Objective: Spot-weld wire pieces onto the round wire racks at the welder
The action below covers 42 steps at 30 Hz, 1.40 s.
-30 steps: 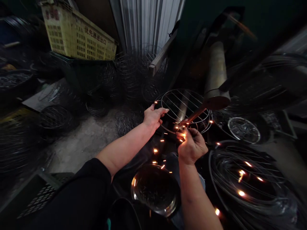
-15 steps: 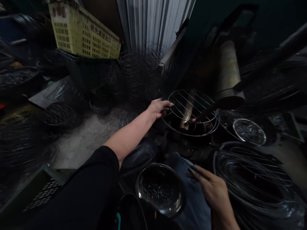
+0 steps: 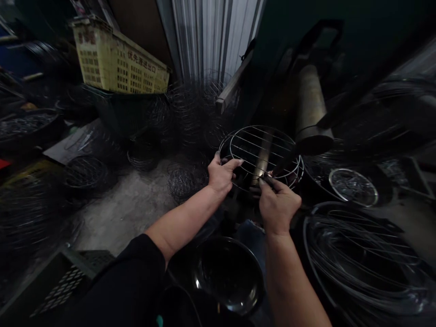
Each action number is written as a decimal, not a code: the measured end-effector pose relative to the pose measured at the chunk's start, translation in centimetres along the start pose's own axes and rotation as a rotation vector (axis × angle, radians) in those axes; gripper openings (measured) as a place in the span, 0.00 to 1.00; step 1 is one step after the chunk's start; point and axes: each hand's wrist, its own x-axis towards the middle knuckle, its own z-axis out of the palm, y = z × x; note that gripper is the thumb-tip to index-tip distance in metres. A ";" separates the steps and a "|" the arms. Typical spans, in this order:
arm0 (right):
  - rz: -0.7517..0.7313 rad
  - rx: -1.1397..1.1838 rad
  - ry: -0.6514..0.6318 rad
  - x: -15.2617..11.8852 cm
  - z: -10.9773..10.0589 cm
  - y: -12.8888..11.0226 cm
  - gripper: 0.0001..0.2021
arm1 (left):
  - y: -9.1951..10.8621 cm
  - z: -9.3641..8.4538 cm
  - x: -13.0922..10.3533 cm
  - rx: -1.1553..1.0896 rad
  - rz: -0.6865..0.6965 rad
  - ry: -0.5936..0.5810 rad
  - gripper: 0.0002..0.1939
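Fingers of your left hand (image 3: pixel 220 176) clasp the wire rack (image 3: pixel 260 149) at left, your right hand's (image 3: pixel 279 206) hold unclear, near dim workshop floor (image 3: pixel 126 206).

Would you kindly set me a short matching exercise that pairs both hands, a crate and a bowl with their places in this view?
Column one
1. Left hand
2. Right hand
3. Lettered crate
4. Metal bowl

Column two
A. Low in the picture, between the person's arms
B. At the left side of the round wire rack
C. On top of a dark container
D. At the rack's near edge

Right pairs: 1-B, 2-D, 3-C, 4-A
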 end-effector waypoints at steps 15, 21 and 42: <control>-0.033 0.251 0.160 -1.2 0.1 2.2 0.13 | -0.3 1.2 0.2 -0.013 -0.040 -0.026 0.36; -0.042 0.215 0.149 -0.5 0.0 1.9 0.13 | -0.3 1.5 0.4 -0.009 -0.033 -0.036 0.31; -0.082 0.063 0.150 0.2 0.0 2.0 0.15 | -0.7 1.8 1.0 -0.001 -0.046 0.024 0.26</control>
